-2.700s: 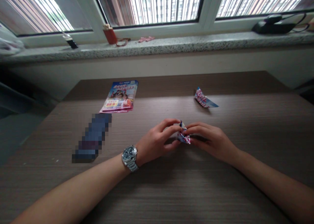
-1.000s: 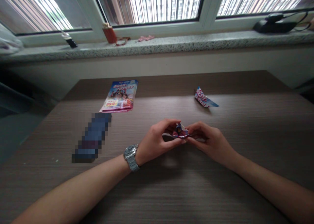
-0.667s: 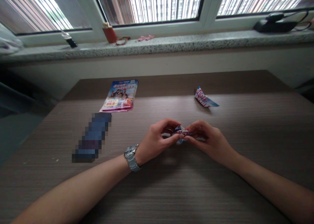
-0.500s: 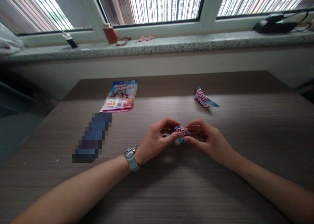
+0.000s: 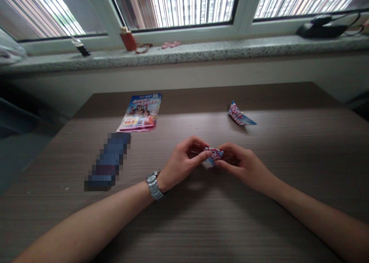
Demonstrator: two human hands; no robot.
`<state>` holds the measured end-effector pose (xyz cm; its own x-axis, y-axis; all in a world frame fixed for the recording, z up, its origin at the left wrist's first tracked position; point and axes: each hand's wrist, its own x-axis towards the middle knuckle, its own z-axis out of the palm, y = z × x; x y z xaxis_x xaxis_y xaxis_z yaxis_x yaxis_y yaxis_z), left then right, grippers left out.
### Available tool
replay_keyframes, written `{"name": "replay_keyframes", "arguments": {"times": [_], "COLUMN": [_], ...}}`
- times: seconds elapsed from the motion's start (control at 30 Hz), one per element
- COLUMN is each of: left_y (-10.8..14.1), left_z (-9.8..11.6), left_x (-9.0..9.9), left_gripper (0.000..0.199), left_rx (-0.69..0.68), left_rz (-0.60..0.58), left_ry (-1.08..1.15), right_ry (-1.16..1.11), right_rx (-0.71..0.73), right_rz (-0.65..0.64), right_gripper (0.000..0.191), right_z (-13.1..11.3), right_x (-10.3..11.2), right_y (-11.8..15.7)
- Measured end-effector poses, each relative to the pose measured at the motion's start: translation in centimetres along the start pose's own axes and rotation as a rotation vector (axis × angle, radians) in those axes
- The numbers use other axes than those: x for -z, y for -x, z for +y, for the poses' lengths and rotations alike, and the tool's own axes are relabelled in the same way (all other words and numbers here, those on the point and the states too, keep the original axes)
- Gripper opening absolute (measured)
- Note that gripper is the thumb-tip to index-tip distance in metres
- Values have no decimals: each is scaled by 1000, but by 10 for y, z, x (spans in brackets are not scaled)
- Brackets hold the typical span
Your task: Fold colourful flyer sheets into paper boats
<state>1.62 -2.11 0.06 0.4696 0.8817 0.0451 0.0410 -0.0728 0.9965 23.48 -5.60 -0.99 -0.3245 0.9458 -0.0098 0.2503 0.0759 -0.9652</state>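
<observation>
Between my two hands is a small piece of folded paper [image 5: 215, 154], printed in blue, red and white. My left hand [image 5: 188, 157], with a metal watch [image 5: 155, 185] at the wrist, pinches its left side between thumb and fingers. From the other side, my right hand [image 5: 240, 161] grips the right edge the same way. Parts of the paper are hidden behind the fingers. Beyond my right hand, a folded paper shape [image 5: 240, 117] with a like print rests on the brown table [image 5: 190, 224].
A stack of printed flyers [image 5: 141, 112] lies at the back left, with a blurred-out dark oblong thing [image 5: 111, 159] nearer. On the stone windowsill [image 5: 201, 53] are a red-brown case [image 5: 128, 40], a small dark bottle-like item [image 5: 82, 47], pink pieces [image 5: 171, 45] and a black device with a cable [image 5: 321, 27].
The paper in my hands has turned slightly and shows a flatter printed face with a straighter upper edge. My fingers have shifted a little on it; the other things lie as before.
</observation>
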Motion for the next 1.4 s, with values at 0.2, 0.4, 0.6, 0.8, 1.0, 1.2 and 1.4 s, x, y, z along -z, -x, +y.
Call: {"name": "replay_keyframes", "arguments": {"times": [0.2,0.4,0.6,0.8,1.0,1.2,1.4], "left_y": [-2,-4,-3,-1,1,0,0], "left_z": [0,-4,-4,1,0,0,4], "left_x": [5,8,7,5,4,5,5], "left_gripper": [28,29,28,27,23,19,21], "left_rx": [-16,3,17,-4,-37,-64,-63], "left_rz": [25,24,31,5,-60,-69,-37], "left_ry": [-91,-95,-87,-133,-181,-196,-250], "right_ry": [51,37,80,40,142,174,90], "right_rx": [62,52,-5,9,47,59,33], "right_rz": [102,137,57,77,30,9,24], "right_gripper": [23,26,27,24,24,22,24], "right_z": [-2,-1,-1,-4,-3,-4,-6], "right_x": [5,8,6,6,10,11,6], "right_y": [0,-3,-3,-1,0,0,-1]}}
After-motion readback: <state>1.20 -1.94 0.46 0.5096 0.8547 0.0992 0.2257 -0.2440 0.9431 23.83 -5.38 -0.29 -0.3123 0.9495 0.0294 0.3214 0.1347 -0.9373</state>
